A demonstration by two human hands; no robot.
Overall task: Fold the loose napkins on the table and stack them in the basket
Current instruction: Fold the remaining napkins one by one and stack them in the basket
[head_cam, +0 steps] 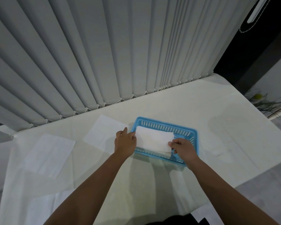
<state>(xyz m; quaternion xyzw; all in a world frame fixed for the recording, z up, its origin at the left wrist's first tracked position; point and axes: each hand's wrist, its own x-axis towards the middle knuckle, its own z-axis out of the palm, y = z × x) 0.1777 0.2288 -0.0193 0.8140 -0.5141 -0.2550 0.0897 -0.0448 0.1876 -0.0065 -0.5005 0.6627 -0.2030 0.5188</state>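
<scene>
Napkin (153, 140) held flat over the basket (165, 127), one hand at each end.
Left sheet (47, 155) and next sheet (102, 132) lie unfolded on the table (217, 127), likely waiting their turn. The left hand (125, 142) pinches the napkin's left edge and the right hand (182, 147) pinches its near right corner, probably to keep the fold closed and level. The napkin is a crisp white rectangle, above another folded piece in the basket.

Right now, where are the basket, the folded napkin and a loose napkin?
basket (169, 128): head view, far slotted wall.
folded napkin (153, 140): head view, middle of its top face.
loose napkin (49, 153): head view, centre of the sheet.
</scene>
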